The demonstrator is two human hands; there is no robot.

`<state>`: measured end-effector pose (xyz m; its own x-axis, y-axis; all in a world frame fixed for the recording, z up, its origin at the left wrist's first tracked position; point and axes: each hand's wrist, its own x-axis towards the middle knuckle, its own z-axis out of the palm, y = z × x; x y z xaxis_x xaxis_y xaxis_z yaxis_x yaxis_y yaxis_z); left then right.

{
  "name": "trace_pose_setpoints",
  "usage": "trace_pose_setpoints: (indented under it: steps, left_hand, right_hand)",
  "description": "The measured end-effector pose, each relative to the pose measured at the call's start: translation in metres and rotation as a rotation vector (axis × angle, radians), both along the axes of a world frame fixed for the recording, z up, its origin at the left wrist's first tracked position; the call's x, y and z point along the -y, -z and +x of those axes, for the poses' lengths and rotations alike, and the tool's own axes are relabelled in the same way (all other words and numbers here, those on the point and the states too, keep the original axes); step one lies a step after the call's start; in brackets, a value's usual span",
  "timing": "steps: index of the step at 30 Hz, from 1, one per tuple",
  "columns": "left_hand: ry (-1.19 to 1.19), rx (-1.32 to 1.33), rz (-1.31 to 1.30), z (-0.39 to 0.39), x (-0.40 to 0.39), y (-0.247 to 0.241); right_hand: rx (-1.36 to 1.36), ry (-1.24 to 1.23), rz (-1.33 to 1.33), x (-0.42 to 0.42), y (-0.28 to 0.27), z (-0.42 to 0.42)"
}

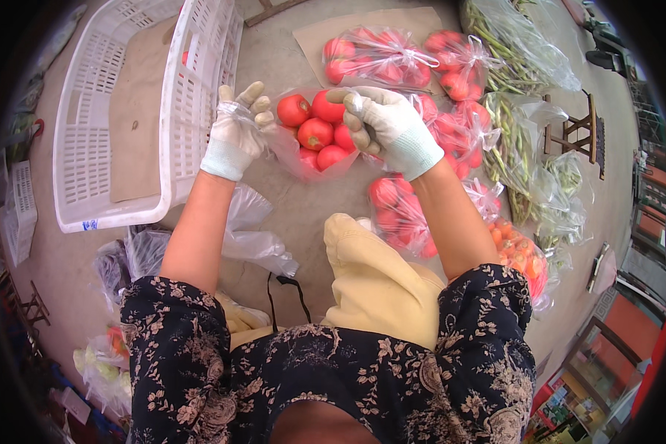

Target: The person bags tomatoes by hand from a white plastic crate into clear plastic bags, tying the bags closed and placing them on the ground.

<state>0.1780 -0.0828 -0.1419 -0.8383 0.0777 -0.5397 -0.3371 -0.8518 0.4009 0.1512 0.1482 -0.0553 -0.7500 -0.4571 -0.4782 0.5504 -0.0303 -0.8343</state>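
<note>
Between my gloved hands an untied clear plastic bag (324,173) spreads out on the floor. Several red tomatoes (315,134) show through its open mouth. One side of the bag's plastic is wrapped across the fingers of my left hand (237,129), whose fingertips point up. On the other side, my right hand (387,126) has its fingers curled, pinching the bag's other edge near the thumb. Both hands wear white knit gloves with tan-coated fingertips. Part of the tomatoes' right side is hidden behind my right hand.
A white slatted plastic crate (169,111) lined with cardboard stands on the left. Tied bags of tomatoes (380,58) lie ahead and right, beside bags of long green beans (508,150). A bag of orange vegetables (519,250) sits by my right elbow. Loose plastic bags (255,233) lie below my left hand.
</note>
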Motion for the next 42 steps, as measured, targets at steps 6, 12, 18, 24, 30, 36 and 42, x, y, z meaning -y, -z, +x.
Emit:
trace_pose_setpoints:
  steps: [6,12,18,24,30,36,42]
  left_hand:
    - [0.059,-0.05,0.15,0.032,0.037,0.038]
    - [0.305,-0.203,0.15,0.042,0.05,0.079]
    - [0.588,0.261,-0.753,0.051,0.03,0.064]
    - [0.692,-0.207,-1.184,0.041,-0.024,0.065]
    - [1.225,-0.281,-1.861,0.022,-0.031,0.07]
    - [1.176,-0.201,-1.954,0.035,0.035,0.067]
    - [0.711,-0.137,-1.196,0.054,0.027,0.077]
  right_hand:
    - [-0.072,-0.345,0.046,0.03,-0.033,0.01]
    - [-0.076,-0.485,0.112,0.044,-0.031,0.019]
    - [-0.108,-0.156,0.151,0.024,-0.003,-0.019]
    - [-0.062,-0.247,0.113,0.029,-0.004,-0.013]
    - [-0.053,-0.289,0.16,0.03,-0.005,-0.008]
    - [-0.029,-0.181,0.086,0.005,0.021,-0.015]
    - [-0.027,-0.132,0.073,0.0,0.033,-0.015]
